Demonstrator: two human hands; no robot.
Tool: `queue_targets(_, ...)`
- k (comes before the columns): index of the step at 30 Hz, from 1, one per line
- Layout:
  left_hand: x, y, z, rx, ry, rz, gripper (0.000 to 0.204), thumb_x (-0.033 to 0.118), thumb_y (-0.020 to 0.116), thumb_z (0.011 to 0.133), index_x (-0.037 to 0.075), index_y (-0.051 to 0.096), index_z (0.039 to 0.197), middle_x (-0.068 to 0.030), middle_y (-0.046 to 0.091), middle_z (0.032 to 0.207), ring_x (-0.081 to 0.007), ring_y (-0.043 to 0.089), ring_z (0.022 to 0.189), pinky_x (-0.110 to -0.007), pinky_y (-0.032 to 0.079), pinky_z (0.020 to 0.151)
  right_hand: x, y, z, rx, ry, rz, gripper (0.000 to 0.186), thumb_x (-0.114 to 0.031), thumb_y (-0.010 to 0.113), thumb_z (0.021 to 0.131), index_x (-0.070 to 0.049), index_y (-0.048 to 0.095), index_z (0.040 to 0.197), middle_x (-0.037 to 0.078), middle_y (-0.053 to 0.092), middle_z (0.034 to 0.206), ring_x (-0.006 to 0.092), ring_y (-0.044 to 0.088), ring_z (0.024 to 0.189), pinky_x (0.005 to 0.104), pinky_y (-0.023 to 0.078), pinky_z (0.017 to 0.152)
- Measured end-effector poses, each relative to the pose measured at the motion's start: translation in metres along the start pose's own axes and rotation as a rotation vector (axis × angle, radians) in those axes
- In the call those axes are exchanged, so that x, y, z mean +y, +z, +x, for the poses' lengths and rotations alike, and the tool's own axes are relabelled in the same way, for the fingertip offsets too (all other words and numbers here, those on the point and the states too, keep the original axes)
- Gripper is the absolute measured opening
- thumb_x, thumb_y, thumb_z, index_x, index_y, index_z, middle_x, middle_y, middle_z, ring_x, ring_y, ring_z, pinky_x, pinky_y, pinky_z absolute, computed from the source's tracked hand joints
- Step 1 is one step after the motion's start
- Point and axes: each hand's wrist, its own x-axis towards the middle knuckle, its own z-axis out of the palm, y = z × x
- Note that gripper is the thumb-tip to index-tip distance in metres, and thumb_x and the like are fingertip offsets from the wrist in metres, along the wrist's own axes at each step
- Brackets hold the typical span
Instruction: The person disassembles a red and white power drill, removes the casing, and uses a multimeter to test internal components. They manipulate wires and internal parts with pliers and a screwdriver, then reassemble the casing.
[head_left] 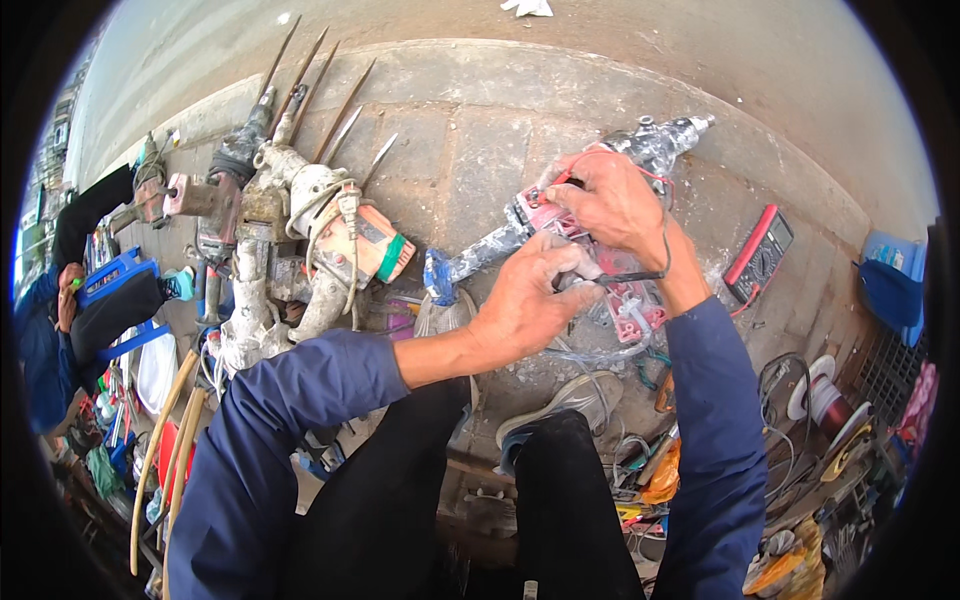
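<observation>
Multimeter (762,256) lettering too small to read; left hand (530,302) pinching black lead (636,276); right hand (612,203), red lead (657,178).

A dust-caked power tool (534,208) with red housing lies on the paving (482,150), its metal nose (655,148) pointing away rightward; a red lead (671,187) and dark lead (640,277) curve above.

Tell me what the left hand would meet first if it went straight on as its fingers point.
The left hand would probably meet the dusty red tool housing first, though the depth between them is unclear.
</observation>
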Motion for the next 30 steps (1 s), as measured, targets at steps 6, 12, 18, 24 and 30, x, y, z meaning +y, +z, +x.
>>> queue_targets(6, -0.001, -0.002, 0.002, -0.027, -0.059, 0.002, 0.017, 0.007, 0.083, 0.087, 0.005, 0.072, 0.101, -0.0090, 0.060, 0.098, -0.0218, 0.062, 0.091, -0.035, 0.051, 0.082, 0.005, 0.003, 0.001, -0.012, 0.014, -0.012, 0.021, -0.023, 0.067, 0.086, -0.006, 0.077, 0.091, 0.022, 0.074, 0.092, 0.0423, 0.071, 0.092, 0.0528, 0.053, 0.085)
queue_targets(12, 0.001, 0.000, 0.001, -0.022, -0.087, -0.129, 0.017, 0.004, 0.083, 0.088, 0.002, 0.072, 0.101, -0.0069, 0.061, 0.099, -0.0162, 0.061, 0.094, -0.031, 0.051, 0.082, 0.009, 0.011, -0.004, 0.076, -0.063, -0.096, 0.022, -0.022, 0.065, 0.089, -0.003, 0.075, 0.090, 0.022, 0.073, 0.087, 0.0428, 0.070, 0.090, 0.0493, 0.054, 0.083)
queue_targets(18, 0.000, -0.003, 0.003, -0.032, -0.087, -0.065, 0.017, 0.004, 0.082, 0.088, 0.002, 0.072, 0.101, -0.0072, 0.060, 0.103, -0.0171, 0.062, 0.094, -0.032, 0.051, 0.082, 0.009, 0.010, 0.000, 0.021, 0.015, -0.069, 0.023, -0.022, 0.062, 0.086, -0.005, 0.076, 0.092, 0.023, 0.073, 0.092, 0.0443, 0.070, 0.090, 0.0520, 0.055, 0.083)
queue_targets(24, -0.005, -0.002, 0.003, -0.022, -0.018, 0.012, 0.017, 0.006, 0.083, 0.087, 0.006, 0.073, 0.101, -0.0089, 0.061, 0.098, -0.0234, 0.061, 0.097, -0.037, 0.050, 0.085, -0.002, -0.010, -0.021, 0.166, 0.026, 0.036, 0.023, -0.021, 0.062, 0.087, -0.001, 0.073, 0.091, 0.024, 0.073, 0.092, 0.0443, 0.070, 0.088, 0.0506, 0.055, 0.081)
queue_targets(30, -0.008, -0.006, 0.001, -0.019, 0.033, -0.002, 0.019, 0.006, 0.084, 0.086, 0.006, 0.072, 0.100, -0.0086, 0.063, 0.102, -0.0237, 0.060, 0.097, -0.037, 0.050, 0.086, -0.022, -0.029, -0.077, 0.344, 0.049, 0.076, 0.019, -0.015, 0.066, 0.092, 0.002, 0.073, 0.095, 0.019, 0.073, 0.093, 0.0372, 0.070, 0.095, 0.0449, 0.054, 0.086)
